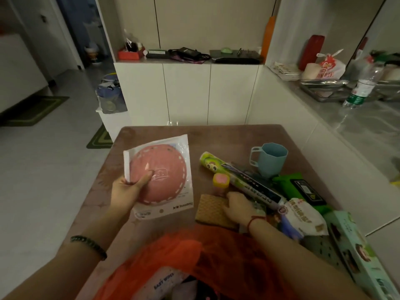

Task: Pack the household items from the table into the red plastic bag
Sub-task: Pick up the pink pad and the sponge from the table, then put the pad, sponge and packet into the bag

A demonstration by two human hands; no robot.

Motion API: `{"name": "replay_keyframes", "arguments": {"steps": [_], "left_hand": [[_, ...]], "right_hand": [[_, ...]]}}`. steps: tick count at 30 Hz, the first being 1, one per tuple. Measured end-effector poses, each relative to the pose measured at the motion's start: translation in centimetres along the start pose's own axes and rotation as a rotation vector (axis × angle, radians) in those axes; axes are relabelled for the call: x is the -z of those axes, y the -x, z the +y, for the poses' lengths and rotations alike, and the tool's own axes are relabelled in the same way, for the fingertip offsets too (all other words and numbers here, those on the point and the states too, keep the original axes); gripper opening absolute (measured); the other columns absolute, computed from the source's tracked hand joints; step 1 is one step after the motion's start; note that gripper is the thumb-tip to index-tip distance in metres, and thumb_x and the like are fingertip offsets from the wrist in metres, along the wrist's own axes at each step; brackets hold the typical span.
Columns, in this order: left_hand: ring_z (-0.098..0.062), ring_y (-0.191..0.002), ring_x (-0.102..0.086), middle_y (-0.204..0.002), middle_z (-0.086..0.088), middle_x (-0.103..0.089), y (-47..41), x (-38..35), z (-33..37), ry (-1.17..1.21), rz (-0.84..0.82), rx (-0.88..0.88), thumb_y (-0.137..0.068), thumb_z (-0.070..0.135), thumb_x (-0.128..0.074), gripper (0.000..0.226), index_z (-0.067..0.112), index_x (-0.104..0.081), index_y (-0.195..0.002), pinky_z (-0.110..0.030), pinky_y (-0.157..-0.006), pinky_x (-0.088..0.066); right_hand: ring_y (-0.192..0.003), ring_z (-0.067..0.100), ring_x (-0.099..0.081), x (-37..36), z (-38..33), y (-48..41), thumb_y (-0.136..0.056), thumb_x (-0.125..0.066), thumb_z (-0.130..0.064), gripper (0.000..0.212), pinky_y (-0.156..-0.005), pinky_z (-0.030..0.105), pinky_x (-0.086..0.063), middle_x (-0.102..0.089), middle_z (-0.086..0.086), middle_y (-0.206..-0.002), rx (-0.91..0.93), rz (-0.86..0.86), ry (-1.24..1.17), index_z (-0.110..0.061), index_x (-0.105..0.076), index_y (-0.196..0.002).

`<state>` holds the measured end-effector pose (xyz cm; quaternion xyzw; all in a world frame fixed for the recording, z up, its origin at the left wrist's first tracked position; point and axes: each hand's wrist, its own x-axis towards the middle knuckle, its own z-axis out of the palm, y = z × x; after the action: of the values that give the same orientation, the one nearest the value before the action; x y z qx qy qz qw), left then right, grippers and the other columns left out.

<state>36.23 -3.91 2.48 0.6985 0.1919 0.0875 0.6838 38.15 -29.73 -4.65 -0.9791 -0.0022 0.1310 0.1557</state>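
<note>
The left hand [127, 191] pinches a flat white packet [160, 176] by its lower left corner, thumb pressed on the front over the round pink disc that shows through. The packet is held up, tilted toward the camera, above the left half of the brown table [216, 137].

The red plastic bag [194, 256] lies straight back from that hand, at the table's near edge and between the two forearms. Its mouth sags open over a pack of baby wipes [164, 282]. The left hand is the nearer one to that opening, so the packet probably needs to travel down and toward the body, and going in flat would suit its broad face.

The right hand [238, 207] lies on the right edge of a tan waffle-textured pad [211, 210], fingers laid over it; whether they grip it I cannot tell.

Beyond it wait a yellow-capped bottle [220, 180], a long roll [244, 180] running diagonally away to the left, a pale blue cup [269, 159], a green pack [300, 187], a white pouch [303, 215] and a long green box [357, 252].
</note>
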Motion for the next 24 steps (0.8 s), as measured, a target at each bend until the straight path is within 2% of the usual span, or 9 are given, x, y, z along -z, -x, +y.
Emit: {"name": "replay_keyframes", "arguments": {"steps": [4, 8, 10, 12, 15, 17, 19, 21, 24], "left_hand": [[-0.034, -0.091, -0.062, -0.103, -0.015, -0.064, -0.5, 0.7, -0.9, 0.007, 0.035, 0.062, -0.072, 0.021, -0.074, 0.046, 0.004, -0.058, -0.112, -0.048, -0.084, -0.053], [-0.032, -0.091, -0.061, -0.101, -0.013, -0.062, -0.2, 0.8, -1.0, 0.032, 0.028, 0.051, -0.076, 0.019, -0.072, 0.036, 0.008, -0.058, -0.107, -0.043, -0.080, -0.051], [-0.031, -0.091, -0.061, -0.099, -0.012, -0.063, 0.1, 0.5, -0.8, 0.065, 0.014, 0.036, -0.077, 0.018, -0.070, 0.030, 0.012, -0.057, -0.103, -0.042, -0.080, -0.051], [-0.029, -0.090, -0.061, -0.092, -0.006, -0.065, 0.5, 0.2, -0.2, 0.094, 0.000, 0.012, -0.078, 0.018, -0.069, 0.027, 0.011, -0.058, -0.102, -0.041, -0.079, -0.051], [-0.023, -0.084, -0.063, -0.088, -0.002, -0.065, 1.1, -0.3, 0.9, 0.130, -0.040, -0.038, -0.079, 0.017, -0.068, 0.016, 0.013, -0.062, -0.094, -0.039, -0.076, -0.054], [-0.019, -0.077, -0.065, -0.083, -0.001, -0.068, 1.8, -0.8, 1.8, 0.149, -0.080, -0.063, -0.080, 0.014, -0.066, 0.008, 0.015, -0.063, -0.087, -0.031, -0.063, -0.056], [-0.015, -0.067, -0.069, -0.073, 0.001, -0.073, 2.9, -1.9, 2.5, 0.178, -0.168, -0.072, -0.081, 0.011, -0.066, 0.005, 0.013, -0.066, -0.085, -0.025, -0.054, -0.058], [-0.015, -0.061, -0.070, -0.068, -0.001, -0.074, 4.3, -3.3, 3.1, 0.216, -0.280, -0.049, -0.082, 0.014, -0.063, 0.004, 0.013, -0.067, -0.081, -0.029, -0.056, -0.060], [-0.020, -0.070, -0.071, -0.077, -0.006, -0.075, 6.1, -5.4, 3.6, 0.250, -0.425, -0.007, -0.082, 0.024, -0.059, 0.015, 0.012, -0.067, -0.087, -0.034, -0.067, -0.059]], "right_hand": [[-0.111, 0.032, -0.054, -1.3, -0.3, -1.2, -0.090, -0.049, -0.021, 0.033, -0.090, 0.038, -0.045, -0.055, 0.017, -0.123, -0.029, 0.012, 0.127, -0.006, -0.040, -0.118], [-0.114, 0.027, -0.052, -0.2, -0.2, -0.7, -0.076, -0.071, -0.030, 0.060, -0.088, 0.035, -0.044, -0.053, 0.012, -0.124, 0.006, -0.101, -0.108, -0.006, -0.038, -0.120], [-0.115, 0.022, -0.049, 0.9, -0.4, 0.6, -0.078, -0.069, -0.029, 0.051, -0.092, 0.031, -0.042, -0.052, 0.007, -0.124, 0.112, -0.124, -0.191, -0.011, -0.046, -0.120], [-0.101, 0.014, -0.049, 2.4, -0.5, 2.2, -0.082, -0.065, -0.028, 0.035, -0.089, 0.027, -0.041, -0.052, 0.000, -0.109, 0.256, -0.077, -0.201, -0.015, -0.055, -0.113], [-0.081, 0.001, -0.047, 5.6, -0.6, 4.5, -0.084, -0.063, -0.021, 0.016, -0.071, 0.016, -0.039, -0.050, -0.008, -0.090, 0.280, 0.208, -0.578, -0.020, -0.058, -0.099], [-0.088, 0.004, -0.056, 7.9, -1.2, 6.3, -0.087, -0.058, -0.018, 0.013, -0.074, 0.023, -0.048, -0.057, -0.010, -0.096, 0.199, 0.320, -1.023, -0.028, -0.055, -0.094], [-0.092, 0.013, -0.062, 9.2, -2.3, 7.4, -0.088, -0.057, -0.018, 0.014, -0.078, 0.031, -0.054, -0.063, -0.006, -0.099, 0.183, 0.353, -1.264, -0.031, -0.056, -0.094], [-0.089, 0.013, -0.065, 9.4, -4.2, 8.0, -0.087, -0.059, -0.019, 0.014, -0.073, 0.026, -0.057, -0.065, -0.004, -0.098, 0.227, 0.355, -1.220, -0.022, -0.057, -0.100], [-0.077, -0.006, -0.060, 8.2, -7.2, 8.1, -0.084, -0.064, -0.020, 0.020, -0.061, 0.008, -0.052, -0.062, -0.013, -0.089, 0.271, 0.351, -1.088, -0.016, -0.058, -0.103]]}}
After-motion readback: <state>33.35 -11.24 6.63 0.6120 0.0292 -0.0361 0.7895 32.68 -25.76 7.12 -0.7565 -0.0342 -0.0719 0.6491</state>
